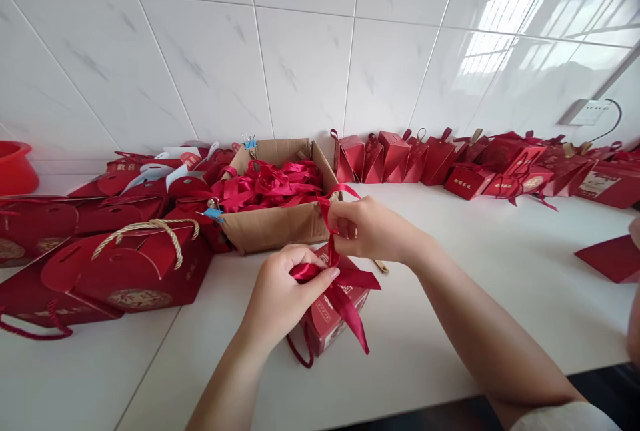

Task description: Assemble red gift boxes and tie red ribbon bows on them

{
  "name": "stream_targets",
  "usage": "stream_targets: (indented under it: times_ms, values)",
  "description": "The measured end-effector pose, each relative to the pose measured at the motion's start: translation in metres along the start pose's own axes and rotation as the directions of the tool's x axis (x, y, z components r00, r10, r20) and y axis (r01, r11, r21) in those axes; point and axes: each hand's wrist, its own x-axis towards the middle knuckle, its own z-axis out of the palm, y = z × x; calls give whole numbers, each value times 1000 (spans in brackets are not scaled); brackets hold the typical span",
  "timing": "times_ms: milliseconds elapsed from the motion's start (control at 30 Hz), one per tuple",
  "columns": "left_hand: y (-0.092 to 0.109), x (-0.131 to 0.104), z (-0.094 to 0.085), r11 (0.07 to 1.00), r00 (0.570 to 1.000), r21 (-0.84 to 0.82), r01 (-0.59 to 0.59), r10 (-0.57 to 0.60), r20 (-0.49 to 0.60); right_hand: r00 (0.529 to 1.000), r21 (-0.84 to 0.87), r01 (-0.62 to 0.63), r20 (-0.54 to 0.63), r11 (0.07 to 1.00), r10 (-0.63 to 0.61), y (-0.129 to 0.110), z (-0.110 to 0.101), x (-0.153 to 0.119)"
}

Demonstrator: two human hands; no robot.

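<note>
A small red gift box stands on the white table in front of me, a dark red cord handle hanging at its left side. Over its top lies a red satin ribbon in loops, two loose tails trailing toward me. My left hand pinches the ribbon's loop between thumb and fingers, just above the box. Higher up, my right hand is closed on another stretch of the same ribbon, which runs upward from the knot area. Part of the box is hidden behind my left hand and the ribbon.
Behind the box sits an open cardboard carton full of red ribbons, with blue binder clips. Larger red boxes with rope handles crowd the left. Several small red boxes line the wall. At the right edge, another person's hand is near a red box.
</note>
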Motion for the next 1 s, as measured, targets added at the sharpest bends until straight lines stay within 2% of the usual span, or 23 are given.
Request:
stream_targets:
  times_ms: [200, 433, 600, 667, 867, 933, 1000]
  values:
    - [-2, 1, 0, 999, 1000, 49, 7, -8, 25, 997, -94, 64, -33, 994, -67, 4, 7, 3]
    - [-2, 3, 3, 995, 997, 103, 12, -19, 70, 995, -18, 101, -10, 995, -102, 6, 8, 5]
    - [-3, 3, 4, 993, 998, 119, -4, -3, 61, 997, 25, 70, 24, 997, -71, 8, 7, 6]
    - [-2, 3, 1, 997, 998, 75, -6, 0, 70, 994, 44, 101, 42, 994, -103, 7, 4, 4]
    - [2, 2, -8, 971, 982, -222, 83, -43, 182, 955, 238, 281, 23, 929, -295, -3, -8, -5]
    - [2, 2, -10, 958, 979, -267, 103, -51, 195, 957, 249, 273, 33, 929, -290, -8, -10, -8]
    - [1, 2, -11, 954, 975, -276, 114, -55, 215, 971, 168, 216, 72, 962, -230, -12, -9, -11]
